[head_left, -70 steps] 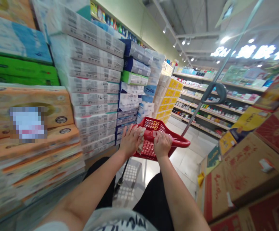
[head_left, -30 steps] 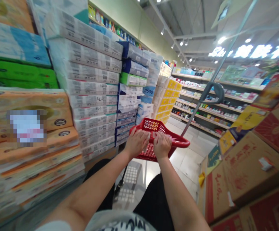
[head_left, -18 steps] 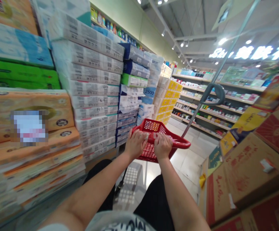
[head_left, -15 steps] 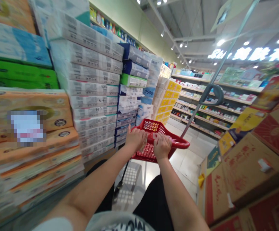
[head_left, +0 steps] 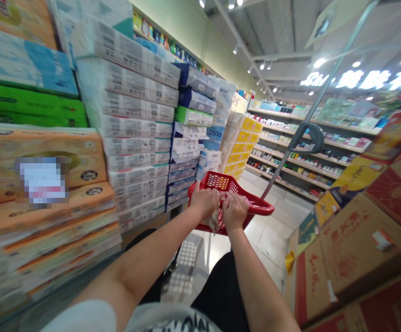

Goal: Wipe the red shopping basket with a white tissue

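Observation:
A red plastic rolling shopping basket [head_left: 260, 208] with perforated walls stands in front of my legs. My left hand [head_left: 204, 203] is closed over its near bar, thumb raised. A small pale, crumpled-looking thing [head_left: 215, 222] hangs just below those fingers; its kind is unclear. Close beside it, my right hand [head_left: 235, 210] wraps the same bar, with a bit of pink showing around its fingers. Most of the bar is hidden beneath both hands.
Tall stacks of wrapped tissue packs [head_left: 138, 103] and orange packs [head_left: 48, 161] line the left side. Cardboard boxes [head_left: 352, 253] are piled at right. A grey metal pole [head_left: 276, 170] rises beyond the basket; stocked shelves [head_left: 304, 159] stand behind it, across the tiled floor [head_left: 266, 240].
My left hand has shifted right along the bar, close to my right hand. The pale dangling thing now shows more clearly under it. The view has shifted slightly.

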The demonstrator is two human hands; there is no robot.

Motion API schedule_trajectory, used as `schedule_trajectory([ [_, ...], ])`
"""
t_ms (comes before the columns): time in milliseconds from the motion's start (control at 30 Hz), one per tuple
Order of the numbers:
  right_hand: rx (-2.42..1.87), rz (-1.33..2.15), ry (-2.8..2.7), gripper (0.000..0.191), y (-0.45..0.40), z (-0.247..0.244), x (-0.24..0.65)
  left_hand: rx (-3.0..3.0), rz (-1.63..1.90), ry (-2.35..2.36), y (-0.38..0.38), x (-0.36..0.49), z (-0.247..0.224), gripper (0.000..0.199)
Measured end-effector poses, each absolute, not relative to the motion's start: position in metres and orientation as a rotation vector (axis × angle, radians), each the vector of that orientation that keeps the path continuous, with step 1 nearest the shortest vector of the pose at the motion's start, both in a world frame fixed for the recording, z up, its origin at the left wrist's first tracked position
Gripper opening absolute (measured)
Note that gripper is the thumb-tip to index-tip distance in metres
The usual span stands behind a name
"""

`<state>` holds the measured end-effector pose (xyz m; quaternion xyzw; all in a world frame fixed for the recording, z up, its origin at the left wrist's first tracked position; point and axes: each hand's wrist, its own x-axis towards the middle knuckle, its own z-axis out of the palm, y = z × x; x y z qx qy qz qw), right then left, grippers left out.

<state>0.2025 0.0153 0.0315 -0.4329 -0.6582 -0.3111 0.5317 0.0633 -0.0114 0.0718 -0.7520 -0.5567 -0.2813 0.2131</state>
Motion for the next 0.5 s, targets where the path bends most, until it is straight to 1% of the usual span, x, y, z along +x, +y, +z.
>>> schedule_trajectory([
  [67, -1.047, -0.731, -1.570, 0.021, 0.015, 0.031, 0.202, -2.071, -0.789, -1.538, -0.012, 0.065, 0.072, 0.042],
  [133, -1.052, -0.740, -1.569, 0.022, 0.014, 0.031, 0.203, -2.069, -0.816, -1.421, -0.015, 0.064, 0.067, 0.037],
  [233, -1.039, -0.773, -1.569, 0.023, 0.013, 0.031, 0.203, -2.106, -0.843, -1.280, -0.019, 0.055, 0.062, 0.036],
  [300, -1.032, -0.786, -1.564, 0.023, 0.013, 0.032, 0.203, -2.104, -0.844, -1.342, -0.017, 0.048, 0.065, 0.034],
  [400, -1.042, -0.769, -1.558, 0.023, 0.014, 0.032, 0.201, -2.029, -0.838, -1.514, -0.015, 0.040, 0.070, 0.040],
  [500, -1.036, -0.737, -1.568, 0.022, 0.014, 0.031, 0.200, -2.028, -0.869, -1.464, -0.018, 0.039, 0.065, 0.032],
])
